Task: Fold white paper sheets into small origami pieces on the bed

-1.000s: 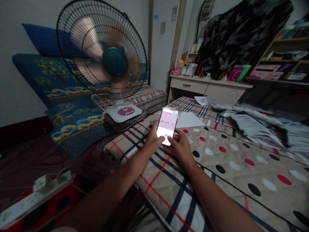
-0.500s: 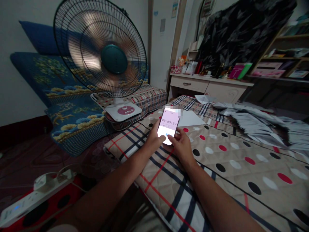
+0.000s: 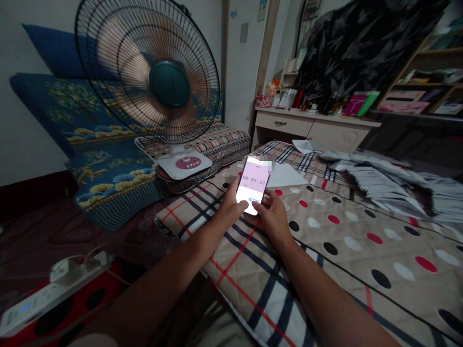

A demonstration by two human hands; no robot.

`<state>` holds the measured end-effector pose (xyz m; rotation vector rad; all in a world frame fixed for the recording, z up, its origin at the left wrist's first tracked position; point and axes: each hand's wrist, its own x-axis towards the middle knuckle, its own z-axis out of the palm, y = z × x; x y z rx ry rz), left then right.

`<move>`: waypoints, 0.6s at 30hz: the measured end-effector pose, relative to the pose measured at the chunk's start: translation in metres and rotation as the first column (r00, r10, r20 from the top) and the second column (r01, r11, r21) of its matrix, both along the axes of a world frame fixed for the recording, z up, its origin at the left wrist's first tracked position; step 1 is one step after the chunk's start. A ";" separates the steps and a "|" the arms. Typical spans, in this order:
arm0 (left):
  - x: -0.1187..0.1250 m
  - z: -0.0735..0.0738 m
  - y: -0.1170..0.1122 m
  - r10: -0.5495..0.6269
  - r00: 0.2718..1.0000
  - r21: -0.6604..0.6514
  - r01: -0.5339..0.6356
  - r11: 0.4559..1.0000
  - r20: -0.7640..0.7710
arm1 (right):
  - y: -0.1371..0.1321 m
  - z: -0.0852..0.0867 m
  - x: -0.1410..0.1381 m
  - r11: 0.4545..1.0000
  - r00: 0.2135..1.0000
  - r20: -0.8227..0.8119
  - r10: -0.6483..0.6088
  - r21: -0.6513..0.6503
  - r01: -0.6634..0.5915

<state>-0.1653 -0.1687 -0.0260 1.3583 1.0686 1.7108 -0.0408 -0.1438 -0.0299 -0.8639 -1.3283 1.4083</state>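
Note:
A lit smartphone (image 3: 254, 182) is tilted up between my two hands, low over the near part of the bed. Its screen reads 00:09:37 on a pinkish field, with a white area and a small blue button lower down. My left hand (image 3: 234, 203) is closed round the phone's left edge, thumb on the lower part of the screen. From the right side my right hand (image 3: 274, 212) grips the lower edge, its thumb near the blue button. Behind the phone lies a white sheet of paper (image 3: 287, 175); the fingers under the phone are hidden.
The bed's quilted cover (image 3: 347, 260) has dots and plaid. Stacks of folded paper (image 3: 385, 190) lie at its right. A spinning fan (image 3: 170, 84) stands at left before a blue chair (image 3: 39, 111). A power strip (image 3: 54, 294) with plugs sits lower left; a dresser (image 3: 289, 123) is behind.
The blue button on the phone's screen shows more fully, with my right thumb slightly lower. Both hands keep their hold on the phone, and the displayed time is the same. The view has shifted slightly.

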 end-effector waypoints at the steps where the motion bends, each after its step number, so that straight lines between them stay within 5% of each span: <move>1: 0.000 0.000 0.000 0.000 1.000 -0.007 0.000 1.000 0.000 | 0.000 0.000 0.000 1.000 1.000 0.000 -0.002 0.004 0.002; 18: -0.001 0.004 -0.003 -0.010 1.000 -0.038 0.010 0.999 -0.007 | -0.002 0.003 0.003 0.996 0.999 0.017 -0.039 0.080 0.038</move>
